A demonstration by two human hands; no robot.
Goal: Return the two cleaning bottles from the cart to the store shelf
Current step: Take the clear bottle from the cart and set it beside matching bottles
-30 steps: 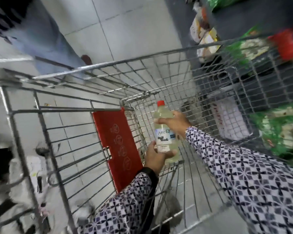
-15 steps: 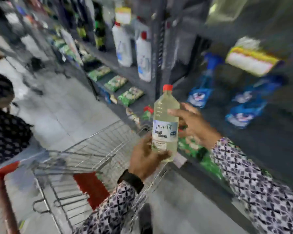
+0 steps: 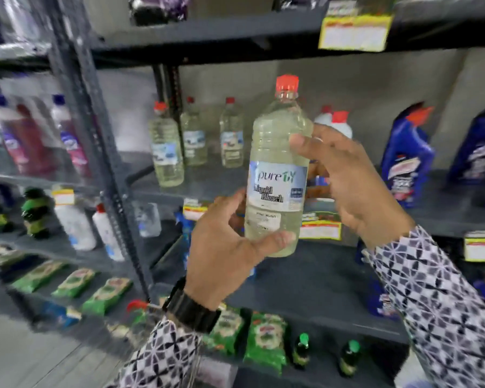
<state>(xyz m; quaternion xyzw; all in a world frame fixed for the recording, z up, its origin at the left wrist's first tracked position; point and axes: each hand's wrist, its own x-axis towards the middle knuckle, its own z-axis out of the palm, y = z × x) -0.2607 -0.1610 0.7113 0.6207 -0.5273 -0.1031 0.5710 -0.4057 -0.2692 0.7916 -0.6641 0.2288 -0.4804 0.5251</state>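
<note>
Gripping liquid bleach bottle (image 3: 277, 152) upright, left hand (image 3: 224, 253) low, right hand (image 3: 356, 186) high, fingers (image 3: 275, 238) curled round it; level with matching bottles (image 3: 167, 149) on shelf (image 3: 213, 183), likely joining them.

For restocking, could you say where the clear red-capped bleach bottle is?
The clear red-capped bleach bottle is centre in the head view, upright in the left hand and right hand, before the grey shelf.

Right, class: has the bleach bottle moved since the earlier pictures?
Yes. The bleach bottle has risen out of the cart and is now held before the grey shelf, level with the matching bottles there.
</note>
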